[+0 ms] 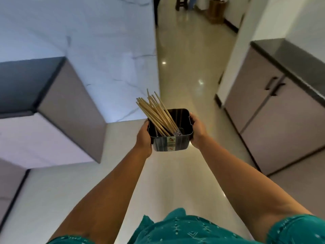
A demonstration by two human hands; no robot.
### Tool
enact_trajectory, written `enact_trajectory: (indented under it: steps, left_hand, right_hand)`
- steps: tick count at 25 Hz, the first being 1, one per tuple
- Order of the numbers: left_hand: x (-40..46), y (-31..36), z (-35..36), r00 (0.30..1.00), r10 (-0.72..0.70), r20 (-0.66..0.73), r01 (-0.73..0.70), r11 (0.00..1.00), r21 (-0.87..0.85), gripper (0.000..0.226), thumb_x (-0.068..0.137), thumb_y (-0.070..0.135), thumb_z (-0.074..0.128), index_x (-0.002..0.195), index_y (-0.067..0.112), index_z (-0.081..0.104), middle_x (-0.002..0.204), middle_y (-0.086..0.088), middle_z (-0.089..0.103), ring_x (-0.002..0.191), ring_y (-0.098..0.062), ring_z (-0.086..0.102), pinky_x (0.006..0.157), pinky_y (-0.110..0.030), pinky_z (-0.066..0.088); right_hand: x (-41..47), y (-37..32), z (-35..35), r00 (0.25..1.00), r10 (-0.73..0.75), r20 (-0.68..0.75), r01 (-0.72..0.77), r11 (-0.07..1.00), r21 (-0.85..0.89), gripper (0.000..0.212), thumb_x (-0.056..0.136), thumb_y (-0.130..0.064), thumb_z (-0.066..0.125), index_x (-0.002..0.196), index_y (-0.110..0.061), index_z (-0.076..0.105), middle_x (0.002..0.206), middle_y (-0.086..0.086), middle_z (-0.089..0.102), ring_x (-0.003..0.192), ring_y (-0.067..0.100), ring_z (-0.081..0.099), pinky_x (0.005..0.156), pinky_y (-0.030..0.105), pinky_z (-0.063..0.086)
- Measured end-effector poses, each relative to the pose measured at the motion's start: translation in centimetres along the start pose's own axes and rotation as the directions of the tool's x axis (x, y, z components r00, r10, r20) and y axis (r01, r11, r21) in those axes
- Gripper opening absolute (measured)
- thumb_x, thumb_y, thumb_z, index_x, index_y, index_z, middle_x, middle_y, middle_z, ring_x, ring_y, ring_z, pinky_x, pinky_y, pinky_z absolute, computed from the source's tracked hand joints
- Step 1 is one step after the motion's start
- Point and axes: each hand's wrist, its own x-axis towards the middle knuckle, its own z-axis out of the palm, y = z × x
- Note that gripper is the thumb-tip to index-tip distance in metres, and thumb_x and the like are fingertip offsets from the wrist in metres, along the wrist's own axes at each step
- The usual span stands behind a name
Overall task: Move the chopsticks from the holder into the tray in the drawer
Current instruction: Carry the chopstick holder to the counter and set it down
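Note:
A dark square holder [171,141] with a small picture label on its near side hangs in the air in front of me, above the floor. Several pale wooden chopsticks [154,113] stand in it, leaning up and to the left past the rim. My left hand [143,138] grips the holder's left wall. My right hand [197,132] grips its right wall. No drawer or tray is in view.
A dark-topped counter with grey cabinet fronts [70,111] juts in at the left. At the right, another dark-topped cabinet [274,110] has black door handles. Glossy cream floor [184,67] runs between them toward a stool and a wicker basket far back.

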Motion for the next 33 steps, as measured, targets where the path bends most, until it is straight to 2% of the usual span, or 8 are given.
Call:
enact_trajectory:
  steps: [4,9,14,19,22,27,31,33]
  left_hand:
    - [-2.1,3.3,-13.5,0.970,0.069,-0.232,-0.080,0.996,-0.038,0.044,0.098,0.043,0.035,0.119,0.020,0.065,0.121,-0.004,0.067,0.117,-0.025,0.058,0.107,-0.048,0.041]
    - [-7.5,5.1,-27.1,0.863,0.058,-0.502,-0.139,0.982,-0.125,0.041,0.099,0.045,0.036,0.116,0.023,0.065,0.119,-0.001,0.068,0.115,-0.022,0.059,0.103,-0.042,0.045]
    - [-13.6,6.8,-38.7,0.691,0.027,-0.722,-0.241,0.951,-0.195,0.042,0.102,0.040,0.031,0.115,0.017,0.063,0.116,-0.003,0.069,0.106,-0.019,0.063,0.091,-0.036,0.049]
    - [-18.2,8.4,-48.7,0.473,0.057,-0.879,-0.424,0.889,-0.170,0.041,0.103,0.036,0.026,0.118,0.019,0.061,0.115,0.001,0.067,0.105,-0.013,0.062,0.086,-0.030,0.048]
    - [-20.9,9.1,-54.0,0.323,0.022,-0.946,-0.497,0.855,-0.149,0.039,0.102,0.034,0.029,0.114,0.017,0.063,0.116,-0.004,0.067,0.106,-0.017,0.061,0.092,-0.034,0.047]
    - [-26.4,8.3,-60.1,0.140,-0.087,-0.986,-0.569,0.808,-0.153,0.039,0.102,0.035,0.030,0.110,0.017,0.062,0.115,-0.007,0.066,0.111,-0.023,0.059,0.103,-0.042,0.043]
    - [-32.8,7.5,-64.5,0.029,-0.130,-0.991,-0.598,0.793,-0.121,0.039,0.102,0.033,0.029,0.101,0.013,0.063,0.104,-0.009,0.068,0.104,-0.025,0.062,0.098,-0.042,0.046]
    - [-36.1,7.1,-67.2,-0.018,-0.138,-0.990,-0.609,0.787,-0.099,0.037,0.102,0.032,0.032,0.099,0.012,0.064,0.100,-0.009,0.068,0.101,-0.024,0.062,0.093,-0.038,0.048]
  right_hand:
    - [0.5,5.6,13.2,0.986,0.062,0.156,-0.043,0.992,-0.122,0.033,0.097,-0.035,0.046,0.103,-0.013,0.070,0.099,0.009,0.072,0.091,0.025,0.066,0.079,0.034,0.050]
    - [-1.1,12.9,27.2,0.896,0.203,0.396,-0.084,0.951,-0.298,0.035,0.098,-0.037,0.043,0.101,-0.014,0.069,0.096,0.007,0.073,0.089,0.023,0.066,0.075,0.032,0.050]
    - [-4.1,20.8,40.7,0.742,0.375,0.556,-0.118,0.889,-0.442,0.044,0.094,-0.040,0.049,0.118,-0.008,0.066,0.114,0.015,0.070,0.108,0.033,0.064,0.095,0.044,0.051]
    - [-7.3,27.6,53.9,0.569,0.515,0.641,-0.072,0.808,-0.585,0.029,0.091,-0.038,0.055,0.092,-0.015,0.073,0.092,0.008,0.076,0.099,0.028,0.067,0.096,0.043,0.049]
    - [-10.1,31.5,60.6,0.433,0.603,0.670,-0.036,0.755,-0.655,0.032,0.091,-0.039,0.054,0.096,-0.013,0.073,0.095,0.012,0.076,0.093,0.028,0.068,0.093,0.042,0.051]
    - [-15.8,38.3,68.2,0.285,0.674,0.681,0.050,0.699,-0.713,0.036,0.092,-0.040,0.053,0.108,-0.012,0.069,0.104,0.016,0.071,0.097,0.030,0.067,0.084,0.040,0.054]
    - [-22.4,44.0,72.1,0.173,0.741,0.649,0.120,0.639,-0.760,0.033,0.089,-0.041,0.056,0.097,-0.012,0.071,0.098,0.015,0.072,0.093,0.031,0.067,0.091,0.046,0.052]
    - [-25.7,46.9,73.7,0.131,0.761,0.635,0.151,0.618,-0.772,0.037,0.088,-0.044,0.056,0.101,-0.012,0.070,0.101,0.016,0.072,0.098,0.032,0.067,0.094,0.048,0.051]
